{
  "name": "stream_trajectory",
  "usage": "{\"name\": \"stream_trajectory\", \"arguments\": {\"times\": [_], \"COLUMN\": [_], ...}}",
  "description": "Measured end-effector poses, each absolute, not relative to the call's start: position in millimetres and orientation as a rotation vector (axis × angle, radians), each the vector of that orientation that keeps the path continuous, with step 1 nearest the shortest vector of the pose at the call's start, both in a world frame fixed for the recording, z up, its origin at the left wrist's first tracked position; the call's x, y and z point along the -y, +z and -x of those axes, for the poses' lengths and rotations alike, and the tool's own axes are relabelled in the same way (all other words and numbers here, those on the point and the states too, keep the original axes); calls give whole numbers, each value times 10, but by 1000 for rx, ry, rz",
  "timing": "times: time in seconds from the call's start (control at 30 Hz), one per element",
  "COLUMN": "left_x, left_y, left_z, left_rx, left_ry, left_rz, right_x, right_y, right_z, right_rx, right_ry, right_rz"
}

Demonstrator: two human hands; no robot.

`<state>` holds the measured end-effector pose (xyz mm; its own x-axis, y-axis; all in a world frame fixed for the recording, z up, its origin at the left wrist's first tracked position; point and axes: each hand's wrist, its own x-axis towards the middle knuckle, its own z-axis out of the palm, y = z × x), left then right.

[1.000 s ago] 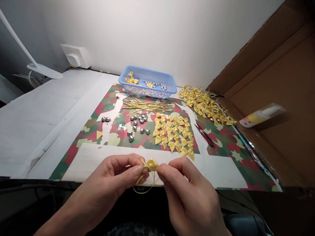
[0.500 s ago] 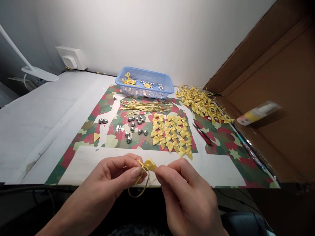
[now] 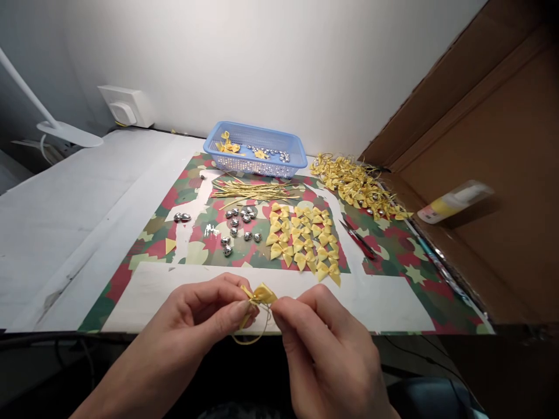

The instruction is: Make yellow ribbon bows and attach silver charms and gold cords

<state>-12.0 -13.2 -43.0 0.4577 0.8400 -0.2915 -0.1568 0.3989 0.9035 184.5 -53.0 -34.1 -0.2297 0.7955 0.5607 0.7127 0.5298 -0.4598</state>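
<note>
Just above the table's front edge, my left hand (image 3: 196, 320) pinches a yellow ribbon bow (image 3: 264, 293) between thumb and fingers. A thin gold cord (image 3: 250, 343) is wound at the bow's middle and hangs below it in a loop. My right hand (image 3: 332, 346) is closed, thumb and forefinger pinching at the bow's right end; whether the cord's end is also in that pinch, I cannot tell. Beyond my hands lie several silver jingle bells (image 3: 234, 222), rows of yellow bows (image 3: 302, 231) and a bundle of gold cords (image 3: 253, 190).
A blue basket (image 3: 255, 129) with bows and bells stands against the wall. To its right is a heap of corded bows with bells (image 3: 349, 183). Small scissors (image 3: 358, 240) lie on the camouflage-patterned sheet (image 3: 395, 265). A bottle (image 3: 454, 202) sits by the cardboard (image 3: 484, 139) on the right.
My right fingertips have shifted slightly left, closer to the left hand. The cord loop below the bow has changed shape and sits a little higher. The whole view has shifted slightly.
</note>
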Motion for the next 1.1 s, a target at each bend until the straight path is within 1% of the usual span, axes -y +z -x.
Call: {"name": "stream_trajectory", "arguments": {"times": [0.47, 0.73, 1.1], "left_x": [114, 123, 129], "left_y": [-457, -419, -431], "left_z": [122, 95, 102], "left_rx": [-911, -862, -912], "left_ry": [732, 731, 709], "left_rz": [-1024, -925, -975], "right_x": [512, 502, 508], "right_y": [-365, -350, -342], "right_z": [-1874, -1860, -1853], "right_rx": [1952, 1934, 1939], "right_ry": [195, 142, 152], "right_rz": [1215, 1194, 1208]}}
